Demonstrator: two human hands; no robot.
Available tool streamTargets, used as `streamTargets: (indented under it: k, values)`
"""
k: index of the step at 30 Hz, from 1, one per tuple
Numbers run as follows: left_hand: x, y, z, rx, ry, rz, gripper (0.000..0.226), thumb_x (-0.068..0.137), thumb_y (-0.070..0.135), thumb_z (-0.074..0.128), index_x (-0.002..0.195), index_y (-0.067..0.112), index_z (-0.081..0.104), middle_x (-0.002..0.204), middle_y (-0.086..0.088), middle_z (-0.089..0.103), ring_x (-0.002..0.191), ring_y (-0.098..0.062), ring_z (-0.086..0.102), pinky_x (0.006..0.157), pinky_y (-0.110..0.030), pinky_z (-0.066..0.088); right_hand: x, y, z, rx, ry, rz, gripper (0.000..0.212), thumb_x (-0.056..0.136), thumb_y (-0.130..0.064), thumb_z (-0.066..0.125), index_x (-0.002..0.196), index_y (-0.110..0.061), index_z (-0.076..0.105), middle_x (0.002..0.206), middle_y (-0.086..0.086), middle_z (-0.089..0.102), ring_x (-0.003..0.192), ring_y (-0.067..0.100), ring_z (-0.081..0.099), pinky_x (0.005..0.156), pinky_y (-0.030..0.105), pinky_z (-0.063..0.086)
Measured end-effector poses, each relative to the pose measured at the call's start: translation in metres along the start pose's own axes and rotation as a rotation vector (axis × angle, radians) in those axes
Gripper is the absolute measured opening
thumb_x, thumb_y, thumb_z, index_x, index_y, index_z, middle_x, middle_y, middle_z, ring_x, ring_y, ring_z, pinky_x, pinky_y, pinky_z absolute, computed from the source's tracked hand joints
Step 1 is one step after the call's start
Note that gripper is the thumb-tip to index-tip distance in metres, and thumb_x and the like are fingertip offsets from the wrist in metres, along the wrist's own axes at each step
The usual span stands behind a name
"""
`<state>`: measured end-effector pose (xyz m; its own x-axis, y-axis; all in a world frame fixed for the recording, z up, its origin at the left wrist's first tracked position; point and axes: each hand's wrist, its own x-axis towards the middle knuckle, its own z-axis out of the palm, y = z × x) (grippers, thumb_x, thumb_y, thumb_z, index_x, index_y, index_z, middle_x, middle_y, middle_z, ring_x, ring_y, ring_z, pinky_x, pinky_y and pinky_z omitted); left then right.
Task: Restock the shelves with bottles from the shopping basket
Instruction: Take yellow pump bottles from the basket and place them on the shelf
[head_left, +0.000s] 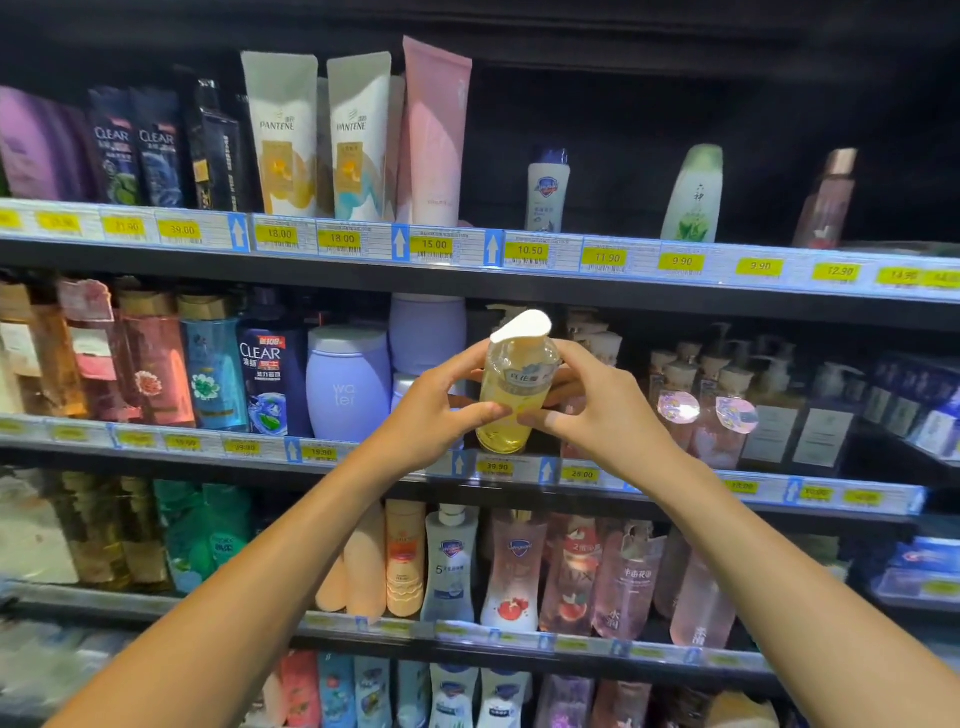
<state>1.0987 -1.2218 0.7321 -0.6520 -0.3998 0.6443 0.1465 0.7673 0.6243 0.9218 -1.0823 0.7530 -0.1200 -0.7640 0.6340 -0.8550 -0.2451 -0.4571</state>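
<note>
The yellow bottle is between the two hands, in front of the middle shelf. Its white pump top sticks up above the fingers. The left hand holds one side with thumb and fingers curled round it. The right hand holds the other side the same way.

The bottom of the bottle is just above the shelf edge, right under the hands. I cannot tell if it touches the shelf. There looks to be a dark gap behind the hands, so the bottle likely goes there.

To do this well, hold the bottle straight up, slide it back gently, and turn the label to face out. Just past the left hand is a purple tub. Just past the right hand are pink bottles with pumps. Do not bump them. Let go only when the bottle stands by itself.
</note>
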Motion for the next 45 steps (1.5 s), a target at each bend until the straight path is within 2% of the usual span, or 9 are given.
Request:
streamTargets:
  k: [4, 10, 14, 19, 27, 31, 36, 39, 45]
  values:
    - [0.000, -0.011, 0.002, 0.023, 0.000, -0.020, 0.063, 0.094, 0.013, 0.074, 0.150, 0.027, 0.050, 0.136, 0.005, 0.050, 0.123, -0.003, 0.053, 0.090, -0.014, 0.052, -0.002, 0.005, 0.007, -0.024, 0.003, 0.018, 0.070, 0.081, -0.033, 0.086, 0.140, -0.039, 0.049, 0.104, -0.022, 0.069, 0.092, -0.006, 0.067, 0.079, 0.013, 0.054]
    - [0.002, -0.015, 0.002, 0.021, 0.016, -0.042, 0.065, 0.095, 0.015, 0.073, 0.148, 0.039, 0.046, 0.131, 0.007, 0.052, 0.119, -0.002, 0.056, 0.087, -0.012, 0.051, 0.000, 0.009, 0.017, -0.048, 0.040, 0.076, 0.069, 0.083, -0.036, 0.083, 0.141, -0.037, 0.046, 0.105, -0.019, 0.069, 0.087, -0.003, 0.067, 0.077, 0.018, 0.056]
    - [0.004, -0.017, 0.006, -0.030, 0.058, -0.040, 0.058, 0.093, 0.015, 0.075, 0.144, 0.031, 0.050, 0.133, 0.007, 0.060, 0.120, -0.005, 0.059, 0.094, -0.022, 0.054, 0.000, 0.010, 0.024, -0.106, 0.078, 0.140, 0.063, 0.082, -0.044, 0.082, 0.134, -0.039, 0.047, 0.099, -0.020, 0.069, 0.081, -0.005, 0.065, 0.070, 0.018, 0.051]
    - [0.007, -0.026, 0.011, -0.064, 0.109, -0.095, 0.037, 0.092, 0.020, 0.076, 0.121, 0.024, 0.053, 0.123, 0.005, 0.065, 0.116, -0.008, 0.064, 0.102, -0.030, 0.054, -0.002, 0.013, 0.035, -0.165, 0.155, 0.235, 0.079, 0.080, -0.056, 0.080, 0.141, -0.033, 0.034, 0.109, -0.011, 0.071, 0.085, 0.003, 0.069, 0.078, 0.032, 0.059]
    - [0.008, -0.038, 0.018, -0.133, 0.137, -0.209, 0.035, 0.095, 0.023, 0.074, 0.122, 0.027, 0.052, 0.126, 0.004, 0.067, 0.117, -0.014, 0.066, 0.099, -0.047, 0.058, -0.002, 0.014, 0.051, -0.221, 0.212, 0.284, 0.059, 0.085, -0.058, 0.074, 0.122, -0.031, 0.037, 0.093, -0.010, 0.074, 0.083, 0.015, 0.072, 0.077, 0.046, 0.059]
    - [0.009, -0.038, 0.021, -0.147, 0.138, -0.244, 0.035, 0.098, 0.021, 0.069, 0.128, 0.024, 0.051, 0.131, 0.003, 0.066, 0.120, -0.012, 0.065, 0.099, -0.045, 0.059, -0.002, 0.013, 0.055, -0.257, 0.234, 0.290, 0.054, 0.086, -0.060, 0.071, 0.120, -0.030, 0.040, 0.091, -0.009, 0.073, 0.082, 0.014, 0.072, 0.075, 0.044, 0.059]
    - [0.006, -0.037, 0.024, -0.130, 0.125, -0.259, 0.037, 0.103, 0.012, 0.059, 0.138, 0.022, 0.049, 0.137, 0.003, 0.062, 0.125, -0.011, 0.062, 0.104, -0.042, 0.056, -0.008, 0.011, 0.058, -0.194, 0.224, 0.286, 0.059, 0.088, -0.047, 0.076, 0.132, -0.026, 0.043, 0.113, -0.008, 0.074, 0.090, 0.008, 0.072, 0.076, 0.033, 0.058]
    - [0.005, -0.035, 0.025, -0.092, 0.101, -0.259, 0.042, 0.105, 0.009, 0.053, 0.144, 0.023, 0.047, 0.140, 0.004, 0.059, 0.130, -0.011, 0.058, 0.109, -0.040, 0.052, -0.011, 0.015, 0.061, -0.155, 0.207, 0.278, 0.060, 0.088, -0.040, 0.077, 0.136, -0.025, 0.044, 0.119, -0.007, 0.072, 0.091, 0.008, 0.071, 0.079, 0.031, 0.057]
    - [0.003, -0.030, 0.026, -0.088, 0.046, -0.265, 0.050, 0.106, 0.003, 0.047, 0.152, 0.022, 0.042, 0.138, 0.012, 0.058, 0.126, -0.002, 0.058, 0.105, -0.026, 0.052, -0.011, 0.023, 0.065, -0.115, 0.221, 0.286, 0.059, 0.092, -0.030, 0.075, 0.144, -0.022, 0.047, 0.126, -0.004, 0.069, 0.091, 0.002, 0.069, 0.083, 0.023, 0.053]
